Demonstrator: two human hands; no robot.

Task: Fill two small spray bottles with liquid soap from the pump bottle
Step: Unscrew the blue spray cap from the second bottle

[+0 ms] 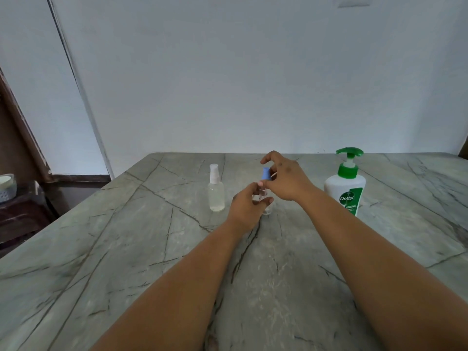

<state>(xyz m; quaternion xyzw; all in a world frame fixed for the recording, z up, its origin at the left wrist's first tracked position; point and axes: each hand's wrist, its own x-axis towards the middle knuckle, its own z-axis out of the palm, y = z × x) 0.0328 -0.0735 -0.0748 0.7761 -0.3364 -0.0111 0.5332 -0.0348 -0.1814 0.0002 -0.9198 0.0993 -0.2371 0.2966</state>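
Left hand: we see the left hand point(247, 207) curled around the clear body of a small transparent plastic spray bottle with a blue cap point(266, 174), thumb and fingers wrapped about its rounded sides, so most of the body is hidden.
Right hand: the right hand point(285, 179) sits at the top of that same bottle, fingers bent and pinching at the blue cap; the index finger arches above it.
Blue-capped bottle: it stands upright with its base on or just at the tabletop, we cannot tell which, near the middle of the table between the other two bottles. We cannot tell how full it is.
White-capped bottle: a second small clear plastic spray bottle with a white nozzle and see-through overcap point(216, 192) stands upright to the left, apart from both hands; its cylindrical body looks glossy, and we cannot judge its fill.
Pump bottle: a white, round-shouldered plastic soap bottle with a green pump head and green label point(345, 184) stands upright to the right, behind the right forearm, untouched.
Table: a grey-green stone-look tabletop point(126, 249), smooth, crossed by dark veins like cracks.
Backdrop: a plain pale painted wall point(253, 84) rises behind the table's far edge.
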